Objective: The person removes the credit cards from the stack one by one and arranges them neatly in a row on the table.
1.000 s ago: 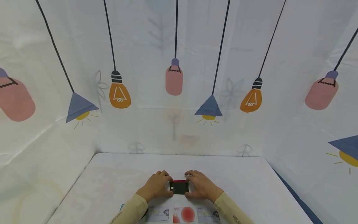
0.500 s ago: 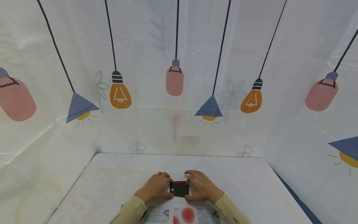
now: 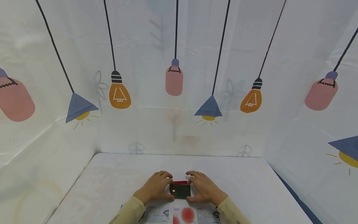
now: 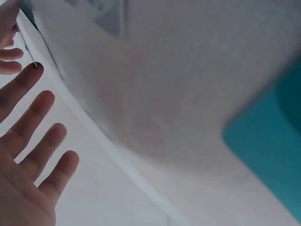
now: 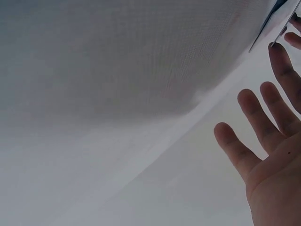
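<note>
A black card (image 3: 181, 192) with a small chip lies level between my two hands over the white table. My left hand (image 3: 156, 188) pinches its left end between thumb and index finger. At its right end, my right hand (image 3: 206, 189) pinches it the same way. Just behind the black card shows a strip of a red card (image 3: 180, 182), mostly covered by it. In the left wrist view, the other fingers of the left hand (image 4: 30, 150) are spread out. The right wrist view has the card's thin edge (image 5: 285, 27) at the right hand's (image 5: 275, 136) index fingertip.
Nearer to me lies a row of cards: a silver one (image 3: 158, 214) at left, a white one with red circles (image 3: 184, 215) in the middle, another silver one (image 3: 207, 215) at right. A teal flat piece (image 4: 268, 146) shows large in the left wrist view.
Both hands have drawn the black card a little toward me and slightly to the right. A bit more of the red card shows behind it.
</note>
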`<state>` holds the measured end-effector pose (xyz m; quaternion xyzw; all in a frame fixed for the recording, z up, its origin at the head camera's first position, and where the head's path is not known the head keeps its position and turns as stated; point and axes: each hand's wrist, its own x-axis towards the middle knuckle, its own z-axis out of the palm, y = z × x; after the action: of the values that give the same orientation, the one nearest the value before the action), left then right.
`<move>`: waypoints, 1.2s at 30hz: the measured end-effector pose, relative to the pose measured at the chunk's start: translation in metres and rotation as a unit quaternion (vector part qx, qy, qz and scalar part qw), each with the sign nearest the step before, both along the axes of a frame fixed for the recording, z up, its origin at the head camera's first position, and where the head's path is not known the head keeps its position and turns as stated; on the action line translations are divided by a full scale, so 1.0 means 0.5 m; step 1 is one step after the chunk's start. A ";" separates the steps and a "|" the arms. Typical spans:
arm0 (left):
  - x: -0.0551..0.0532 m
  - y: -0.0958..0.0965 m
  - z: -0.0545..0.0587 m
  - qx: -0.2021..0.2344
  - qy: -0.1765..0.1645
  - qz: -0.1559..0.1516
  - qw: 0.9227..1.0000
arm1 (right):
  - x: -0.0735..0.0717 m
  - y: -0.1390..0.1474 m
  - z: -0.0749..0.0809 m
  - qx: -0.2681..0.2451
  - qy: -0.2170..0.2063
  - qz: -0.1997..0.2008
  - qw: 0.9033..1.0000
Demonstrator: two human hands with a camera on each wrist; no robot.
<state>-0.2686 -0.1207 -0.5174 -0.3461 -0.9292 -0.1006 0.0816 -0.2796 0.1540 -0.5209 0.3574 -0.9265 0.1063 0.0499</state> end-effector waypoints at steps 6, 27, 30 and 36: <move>0.015 0.018 0.014 0.009 0.040 -0.021 0.999 | 0.016 0.026 0.006 -0.014 0.005 0.005 1.000; 0.077 0.137 0.033 -0.029 0.073 -0.013 0.997 | 0.084 0.141 0.034 -0.042 0.033 0.012 0.998; 0.087 0.153 0.031 -0.033 0.096 -0.012 0.995 | 0.091 0.157 0.035 -0.043 0.034 0.011 0.998; 0.094 0.194 0.028 -0.038 0.045 -0.011 0.998 | 0.109 0.196 0.041 -0.045 0.012 -0.002 0.999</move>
<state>-0.2215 -0.0238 -0.5032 -0.3635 -0.9238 -0.0507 0.1090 -0.2249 0.2518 -0.5002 0.3544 -0.9208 0.1435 0.0775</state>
